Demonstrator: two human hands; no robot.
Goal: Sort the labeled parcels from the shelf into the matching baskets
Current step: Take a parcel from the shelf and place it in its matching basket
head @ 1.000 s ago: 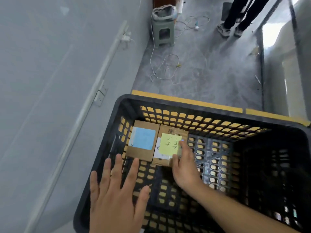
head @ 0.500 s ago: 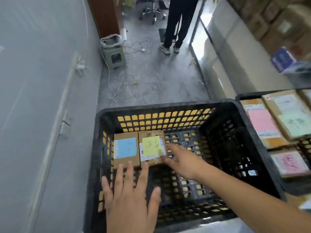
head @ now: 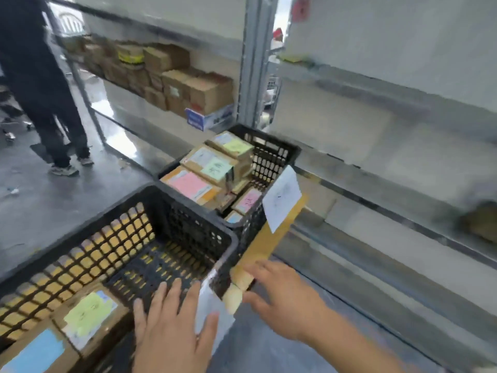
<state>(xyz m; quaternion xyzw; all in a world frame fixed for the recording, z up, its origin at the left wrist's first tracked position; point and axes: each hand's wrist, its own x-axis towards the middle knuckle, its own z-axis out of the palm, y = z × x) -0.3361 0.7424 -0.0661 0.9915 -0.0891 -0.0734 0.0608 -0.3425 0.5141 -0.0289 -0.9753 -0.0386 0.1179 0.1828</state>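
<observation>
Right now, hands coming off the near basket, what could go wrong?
1. The far basket is piled to its rim; another parcel on that stack might slide off.
2. The brown card with a white label leans loosely beside the baskets, right hand near its base; a nudge may topple it.
3. The view is blurred, so labels may be misread.

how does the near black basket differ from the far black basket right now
The near basket holds just two parcels side by side in one corner, most of its mesh floor bare; the far basket is piled with parcels nearly to its rim. Near labels are yellow-green and blue; the far ones include pink and green. Both are black perforated plastic.
</observation>
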